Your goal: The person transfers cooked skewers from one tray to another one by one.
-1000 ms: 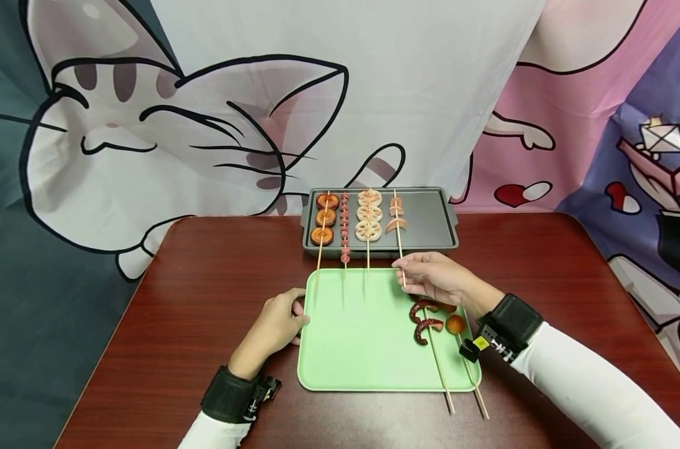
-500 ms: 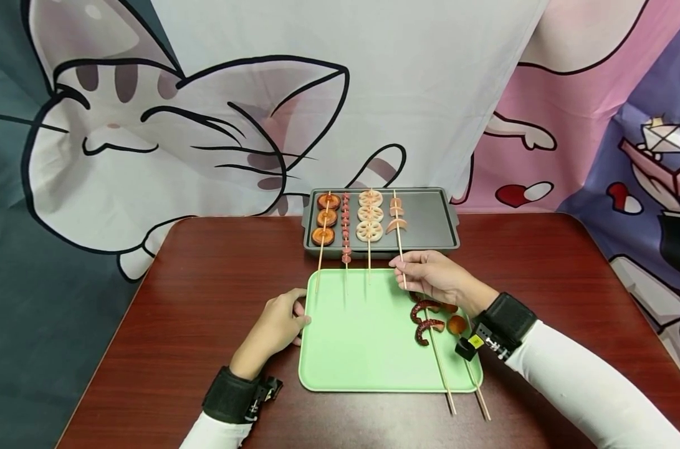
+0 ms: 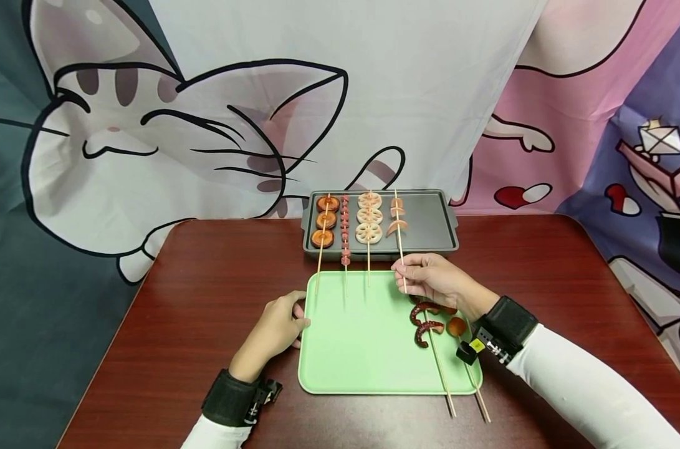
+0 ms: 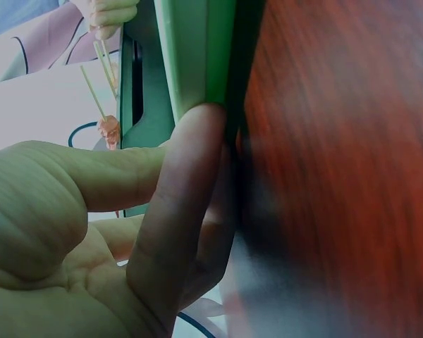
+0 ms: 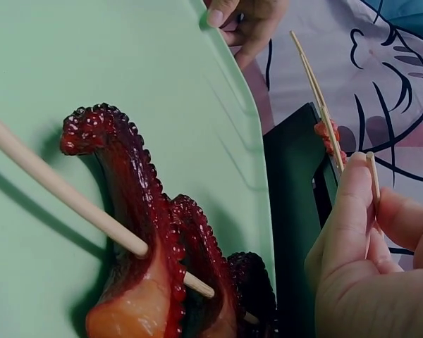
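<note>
My left hand point(image 3: 275, 321) grips the left edge of the light green tray point(image 3: 362, 355), thumb on top; in the left wrist view a finger point(image 4: 190, 148) presses against the tray's side. With thumb and fingertips, my right hand point(image 3: 440, 279) pinches the bare stick end of a skewer point(image 3: 397, 226) bearing pale orange curved pieces, which lie over the dark grey baking tray point(image 3: 429, 218). Under that hand, on the green tray's right side, is a skewer of dark red octopus tentacles point(image 5: 141, 190). Beside it lies a skewer with a brown ball point(image 3: 457, 327), partly hidden by the wrist camera.
Also on the grey tray lie a skewer of round brown slices point(image 3: 325, 219), a skewer of small pink pieces point(image 3: 345, 231) and a lotus root skewer point(image 3: 369, 216). Their sticks reach over the green tray's far edge. Both trays stand on a reddish-brown table point(image 3: 205, 299) before a printed cloth point(image 3: 429, 81).
My right wrist has shifted slightly to the left, covering more of the ball skewer's stick. Both hands keep their hold, and the trays stay where they were.
</note>
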Available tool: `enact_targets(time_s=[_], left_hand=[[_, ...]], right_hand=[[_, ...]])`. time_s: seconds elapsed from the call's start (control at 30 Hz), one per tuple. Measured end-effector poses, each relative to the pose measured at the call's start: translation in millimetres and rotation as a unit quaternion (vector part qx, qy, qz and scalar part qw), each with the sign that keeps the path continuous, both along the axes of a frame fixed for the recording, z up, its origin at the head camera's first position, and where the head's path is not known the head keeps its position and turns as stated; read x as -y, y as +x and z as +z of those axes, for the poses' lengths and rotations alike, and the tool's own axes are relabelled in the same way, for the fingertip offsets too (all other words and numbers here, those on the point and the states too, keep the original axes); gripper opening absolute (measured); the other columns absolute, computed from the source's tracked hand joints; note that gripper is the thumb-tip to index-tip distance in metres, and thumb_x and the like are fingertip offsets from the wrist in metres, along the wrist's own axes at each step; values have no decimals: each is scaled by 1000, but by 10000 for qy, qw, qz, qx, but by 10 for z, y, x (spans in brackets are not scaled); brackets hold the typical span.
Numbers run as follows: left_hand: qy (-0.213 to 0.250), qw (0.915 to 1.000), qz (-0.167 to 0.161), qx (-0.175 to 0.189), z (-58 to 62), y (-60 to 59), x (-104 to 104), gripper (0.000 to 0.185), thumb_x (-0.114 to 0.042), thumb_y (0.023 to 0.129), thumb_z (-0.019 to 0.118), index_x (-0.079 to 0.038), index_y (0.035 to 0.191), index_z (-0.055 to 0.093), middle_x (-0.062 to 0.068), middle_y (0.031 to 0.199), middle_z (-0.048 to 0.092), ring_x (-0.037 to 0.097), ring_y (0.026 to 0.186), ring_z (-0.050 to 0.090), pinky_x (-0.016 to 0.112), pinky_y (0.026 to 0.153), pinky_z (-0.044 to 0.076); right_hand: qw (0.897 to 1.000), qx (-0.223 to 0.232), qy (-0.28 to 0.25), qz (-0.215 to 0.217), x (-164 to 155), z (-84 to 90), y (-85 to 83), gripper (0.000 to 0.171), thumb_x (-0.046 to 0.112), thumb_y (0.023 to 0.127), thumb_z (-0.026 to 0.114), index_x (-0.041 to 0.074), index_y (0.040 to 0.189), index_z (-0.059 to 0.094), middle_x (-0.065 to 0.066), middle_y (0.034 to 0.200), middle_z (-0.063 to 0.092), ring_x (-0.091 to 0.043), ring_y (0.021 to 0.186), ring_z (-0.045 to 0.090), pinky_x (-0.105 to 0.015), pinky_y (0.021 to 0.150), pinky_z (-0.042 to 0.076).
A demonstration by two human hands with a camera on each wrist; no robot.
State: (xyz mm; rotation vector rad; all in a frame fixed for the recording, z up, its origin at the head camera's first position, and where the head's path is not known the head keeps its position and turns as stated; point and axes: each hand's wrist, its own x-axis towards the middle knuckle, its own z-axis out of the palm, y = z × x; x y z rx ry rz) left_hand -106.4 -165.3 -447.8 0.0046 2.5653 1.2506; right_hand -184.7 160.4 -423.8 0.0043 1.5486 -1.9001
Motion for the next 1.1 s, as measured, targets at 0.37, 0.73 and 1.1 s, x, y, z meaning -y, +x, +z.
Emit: enact_targets(time_s=[0.37,0.73,1.1], left_hand=[[-5,10000,-4,17,-6,-2,7,50,7,93,69,0,142,56,10,87,55,19,56,61,30,48,60],[37,10000,13,-10,-6,5,4,50,7,93,69,1,141,57,10,86,56,18,56,61,30,47,60],[34,10000,15,12,-5,-1,7,51,7,93,69,1,142,56,10,86,56,19,57,61,30,47,60]], right_hand=[[9998,-71,-91,167,-51,32,65,24,5,107,53,-10,125,52,-4,92,70,-12,84,72,-23,80,65],[9990,-132,-228,363,-81,53,234,10,4,107,54,3,109,63,-3,91,72,-11,83,72,-25,81,65],[9983,-248,-167,499,-95,67,394,8,5,105,57,4,107,65,-2,90,73,-9,83,73,-24,79,65]])
